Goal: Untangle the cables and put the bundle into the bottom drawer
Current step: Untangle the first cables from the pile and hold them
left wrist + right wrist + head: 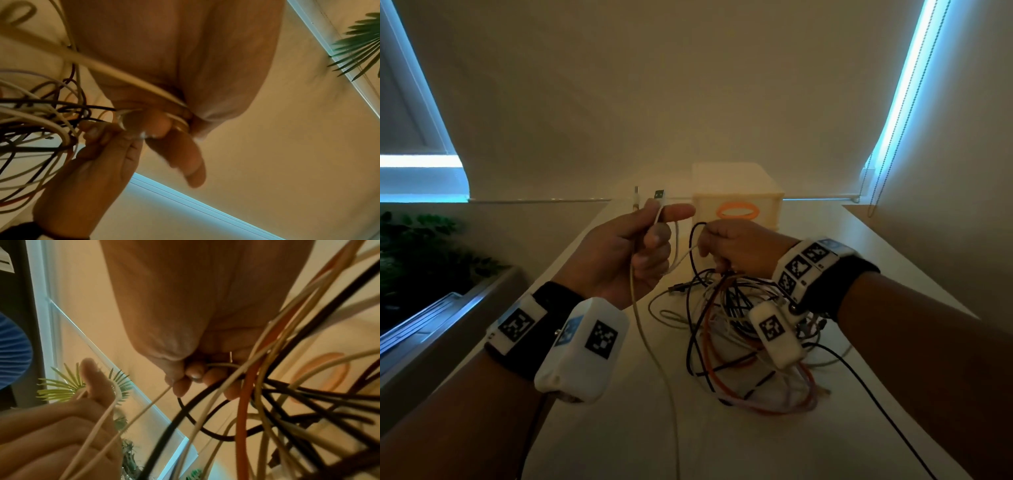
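Observation:
A tangle of black, white and orange cables (pixel 743 329) lies on the white table (pixel 599 411). My left hand (pixel 659 219) is raised above the table and pinches a white cable (pixel 645 339) just below its USB plug (pixel 659 195); a second plug (pixel 636 198) stands up beside it. The cable hangs down to the table edge. My right hand (pixel 717 246) grips several strands at the top of the tangle and lifts them. In the right wrist view its fingers (pixel 213 378) curl around white and black strands beside an orange cable (pixel 244 402). A cream drawer unit (pixel 736 181) with an orange handle (pixel 738 211) stands behind the hands; its lower drawers are hidden.
A planter with green leaves (pixel 421 253) sits below the table's left edge. Window blinds with a bead cord (pixel 887 161) hang at the back right. Bare table surface shows to the left of the tangle.

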The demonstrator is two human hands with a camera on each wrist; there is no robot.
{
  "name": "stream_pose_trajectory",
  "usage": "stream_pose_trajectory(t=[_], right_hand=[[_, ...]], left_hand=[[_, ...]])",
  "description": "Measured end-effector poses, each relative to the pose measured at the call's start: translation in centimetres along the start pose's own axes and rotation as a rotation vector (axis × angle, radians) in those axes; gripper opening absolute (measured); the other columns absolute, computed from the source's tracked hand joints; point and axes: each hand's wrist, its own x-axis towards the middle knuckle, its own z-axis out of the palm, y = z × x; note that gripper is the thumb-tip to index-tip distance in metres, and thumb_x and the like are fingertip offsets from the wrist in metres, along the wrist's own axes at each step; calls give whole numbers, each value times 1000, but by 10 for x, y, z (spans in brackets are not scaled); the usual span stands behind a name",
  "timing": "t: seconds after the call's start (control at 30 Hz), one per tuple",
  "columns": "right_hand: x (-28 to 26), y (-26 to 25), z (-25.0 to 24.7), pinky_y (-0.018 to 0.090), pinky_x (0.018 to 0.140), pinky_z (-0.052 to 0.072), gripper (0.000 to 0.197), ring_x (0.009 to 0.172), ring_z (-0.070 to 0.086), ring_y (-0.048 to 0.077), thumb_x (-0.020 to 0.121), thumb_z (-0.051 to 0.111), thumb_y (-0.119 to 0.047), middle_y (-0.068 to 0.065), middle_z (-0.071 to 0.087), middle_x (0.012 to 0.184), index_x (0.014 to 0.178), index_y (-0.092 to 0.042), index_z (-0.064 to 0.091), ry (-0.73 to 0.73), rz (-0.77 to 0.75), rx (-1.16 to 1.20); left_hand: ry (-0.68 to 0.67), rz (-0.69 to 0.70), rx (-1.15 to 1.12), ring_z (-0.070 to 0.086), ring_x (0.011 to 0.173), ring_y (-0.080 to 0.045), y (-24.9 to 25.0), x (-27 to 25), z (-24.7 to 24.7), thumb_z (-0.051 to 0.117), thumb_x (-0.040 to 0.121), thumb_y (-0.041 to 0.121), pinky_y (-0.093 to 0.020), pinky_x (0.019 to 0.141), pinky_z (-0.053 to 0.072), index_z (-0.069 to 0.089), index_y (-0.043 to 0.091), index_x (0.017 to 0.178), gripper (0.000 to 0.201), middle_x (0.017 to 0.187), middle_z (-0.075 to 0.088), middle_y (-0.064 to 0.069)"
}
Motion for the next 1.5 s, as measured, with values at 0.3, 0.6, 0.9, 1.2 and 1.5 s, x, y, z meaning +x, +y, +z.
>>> stream_pose_trajectory(t=[0.3, 0.6, 0.9, 1.2, 1.5], right_hand=[[12, -48, -13, 30, 71, 44, 30, 70, 55, 15, 104, 43, -29, -5, 58, 74, 92, -12, 64, -85, -52, -274], [22, -58, -5, 24, 51, 48, 19, 56, 57, 16, 96, 52, -20, 4, 58, 71, 90, -7, 65, -17, 133, -273], [10, -69, -6, 23, 55, 47, 22, 61, 62, 14, 94, 61, -22, 9, 74, 81, 94, -3, 71, 25, 193, 60], [-11, 3, 46, 22, 62, 46, 20, 66, 58, 4, 93, 61, -21, -8, 61, 72, 112, -26, 59, 246, -94, -32], [-17, 27, 49, 30, 92, 53, 21, 98, 64, 5, 90, 67, -26, -10, 69, 100, 111, -28, 64, 219, -99, -22]], left_hand=[[52, -163, 237, 75, 87, -36, 2, -9, 11, 44, 102, 30, -25, 60, 61, 69, -4, 108, 42, 112, 72, -25], [282, -178, 292, 75, 91, -36, -9, 3, 11, 41, 109, 27, -32, 66, 62, 62, -7, 121, 41, 108, 74, -25], [443, -37, 169, 72, 72, -22, -17, 18, -5, 35, 111, 30, -26, 62, 57, 62, -3, 115, 42, 99, 74, -16], [588, 98, 106, 72, 91, -28, -33, 29, -5, 33, 111, 32, -31, 81, 60, 62, 0, 113, 43, 106, 75, -16], [616, 191, 85, 68, 74, -15, -15, 27, 2, 34, 111, 31, -24, 69, 57, 64, 5, 112, 40, 88, 78, -6]])
